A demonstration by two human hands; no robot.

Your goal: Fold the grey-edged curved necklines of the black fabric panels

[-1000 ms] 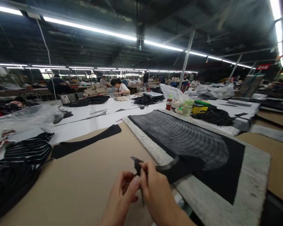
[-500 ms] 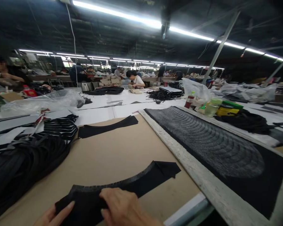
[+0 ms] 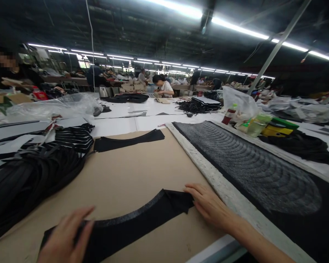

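A black fabric piece with a curved upper edge lies on the tan board close in front of me. A greyish, rough-looking band follows that curve. Over the piece's left end is my left hand, slightly blurred, its fingers apart. My right hand has its fingers closed on the right end, where the fabric looks folded over; its thumb is mostly hidden. Farther back on the board rests a second curved black piece, untouched.
To the right, a pale-edged board carries overlapping dark pieces in a fanned row. Black strips heap up at left, near a clear plastic bag. A bottle stands beyond the board. Other people sit farther back.
My right hand has gone from the middle of the near piece to its right end. The left hand has lifted and spread over the left end. The camera view has shifted slightly.
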